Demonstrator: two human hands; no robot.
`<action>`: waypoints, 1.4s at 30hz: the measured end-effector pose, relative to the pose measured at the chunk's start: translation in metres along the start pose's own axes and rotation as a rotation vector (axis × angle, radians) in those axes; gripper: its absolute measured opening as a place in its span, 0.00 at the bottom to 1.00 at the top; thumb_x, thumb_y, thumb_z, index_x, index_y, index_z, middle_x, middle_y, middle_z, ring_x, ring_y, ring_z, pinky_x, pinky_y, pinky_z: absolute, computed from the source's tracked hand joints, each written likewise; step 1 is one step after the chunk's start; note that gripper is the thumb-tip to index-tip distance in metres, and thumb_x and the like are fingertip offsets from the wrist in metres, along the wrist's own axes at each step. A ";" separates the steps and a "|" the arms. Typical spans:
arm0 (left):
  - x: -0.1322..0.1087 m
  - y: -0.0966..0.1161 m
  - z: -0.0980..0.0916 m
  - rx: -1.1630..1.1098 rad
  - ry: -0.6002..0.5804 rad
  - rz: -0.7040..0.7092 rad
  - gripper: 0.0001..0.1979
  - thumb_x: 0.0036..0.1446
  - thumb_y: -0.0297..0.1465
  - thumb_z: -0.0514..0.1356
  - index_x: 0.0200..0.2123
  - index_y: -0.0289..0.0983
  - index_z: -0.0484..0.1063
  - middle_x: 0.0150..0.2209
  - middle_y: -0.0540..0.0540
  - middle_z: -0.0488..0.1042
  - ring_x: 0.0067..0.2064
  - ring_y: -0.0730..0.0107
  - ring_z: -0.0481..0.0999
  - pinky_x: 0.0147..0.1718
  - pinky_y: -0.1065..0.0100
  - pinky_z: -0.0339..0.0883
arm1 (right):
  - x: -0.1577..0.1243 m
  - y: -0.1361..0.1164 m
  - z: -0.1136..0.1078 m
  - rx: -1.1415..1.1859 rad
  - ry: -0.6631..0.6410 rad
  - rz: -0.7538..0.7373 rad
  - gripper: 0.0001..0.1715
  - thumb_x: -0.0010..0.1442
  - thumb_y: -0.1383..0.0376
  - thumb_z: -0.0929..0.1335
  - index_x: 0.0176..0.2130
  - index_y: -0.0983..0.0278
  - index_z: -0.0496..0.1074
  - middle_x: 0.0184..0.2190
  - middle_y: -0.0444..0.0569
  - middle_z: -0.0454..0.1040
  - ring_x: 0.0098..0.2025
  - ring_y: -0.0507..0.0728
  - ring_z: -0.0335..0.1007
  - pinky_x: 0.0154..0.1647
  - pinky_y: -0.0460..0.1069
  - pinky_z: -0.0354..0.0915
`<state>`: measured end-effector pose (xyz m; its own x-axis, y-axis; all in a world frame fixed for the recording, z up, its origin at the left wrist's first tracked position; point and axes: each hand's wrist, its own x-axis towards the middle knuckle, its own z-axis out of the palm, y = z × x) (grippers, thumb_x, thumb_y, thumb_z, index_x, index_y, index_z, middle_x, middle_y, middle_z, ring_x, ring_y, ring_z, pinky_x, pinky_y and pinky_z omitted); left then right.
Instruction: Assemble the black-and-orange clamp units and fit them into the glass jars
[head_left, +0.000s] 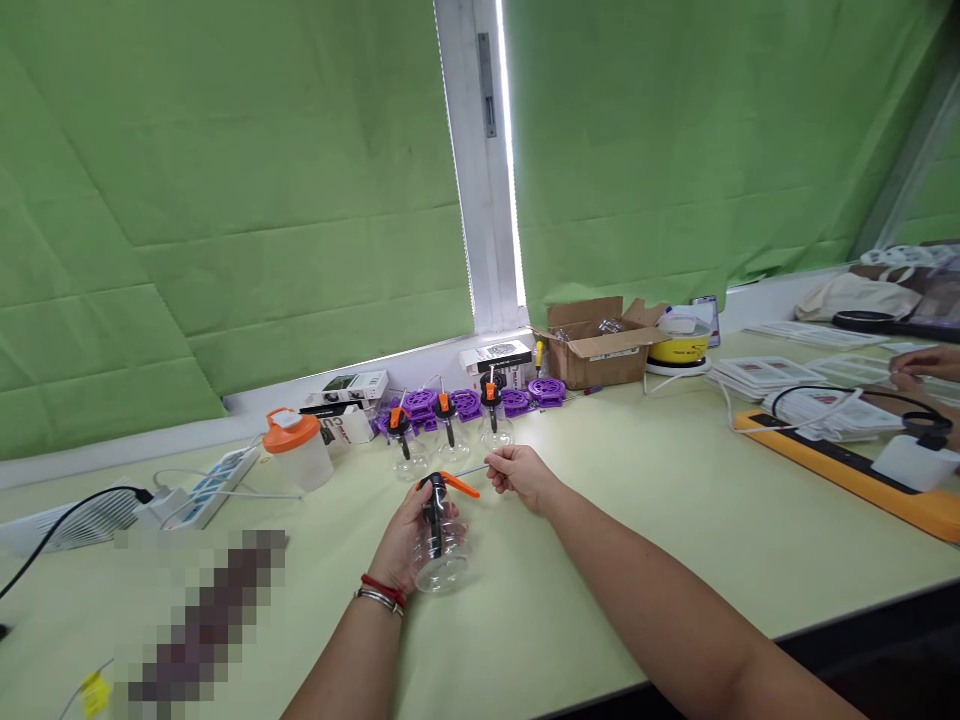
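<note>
My left hand (406, 540) is wrapped round a transparent bottle (442, 573) that has a black top and an orange lever (459, 485). The bottle is slightly tilted above the table. To its right, my right hand (525, 475) pinches the end of a thin greyish rod (472, 469). The rod reaches towards the bottle's top; whether it touches or is fixed there I cannot tell. Behind my hands, similar bottles stand upright in a row: a left one (409, 455), a middle one (451, 437) and a right one (496, 425), each with a black and orange top.
Purple round parts (546, 391) lie behind the bottles. An open cardboard box (600, 350) and a yellow-based pot (679, 345) stand at the back. An orange-lidded jar (298, 450) and a power strip (221, 487) sit left. Another person's hand (926, 365) is right, beyond an orange bar (840, 470).
</note>
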<state>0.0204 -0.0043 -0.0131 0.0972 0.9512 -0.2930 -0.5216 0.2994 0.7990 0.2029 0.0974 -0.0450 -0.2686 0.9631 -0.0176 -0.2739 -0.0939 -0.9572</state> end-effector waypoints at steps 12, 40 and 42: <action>0.004 0.008 -0.005 -0.167 -0.058 -0.153 0.16 0.57 0.43 0.55 0.29 0.34 0.69 0.25 0.42 0.74 0.27 0.67 0.76 0.26 0.69 0.70 | -0.004 -0.009 0.006 -0.005 -0.003 -0.212 0.17 0.37 0.61 0.77 0.27 0.66 0.72 0.22 0.42 0.72 0.26 0.50 0.69 0.34 0.48 0.66; 0.002 0.010 -0.008 -0.317 -0.018 0.107 0.15 0.56 0.42 0.55 0.31 0.35 0.68 0.28 0.42 0.75 0.31 0.61 0.78 0.32 0.62 0.72 | 0.025 0.012 0.017 -1.040 0.164 -0.131 0.02 0.48 0.67 0.70 0.25 0.63 0.74 0.29 0.47 0.74 0.34 0.55 0.67 0.32 0.48 0.57; 0.001 0.008 -0.007 -0.296 -0.020 0.106 0.15 0.55 0.43 0.57 0.31 0.35 0.69 0.27 0.43 0.75 0.30 0.61 0.78 0.31 0.62 0.71 | 0.030 0.011 0.022 -1.111 0.162 -0.118 0.03 0.48 0.64 0.71 0.26 0.62 0.74 0.29 0.48 0.74 0.34 0.56 0.68 0.32 0.48 0.56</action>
<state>0.0106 -0.0009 -0.0102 0.0443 0.9781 -0.2036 -0.7534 0.1666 0.6362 0.1718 0.1195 -0.0495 -0.1508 0.9800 0.1298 0.7055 0.1987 -0.6803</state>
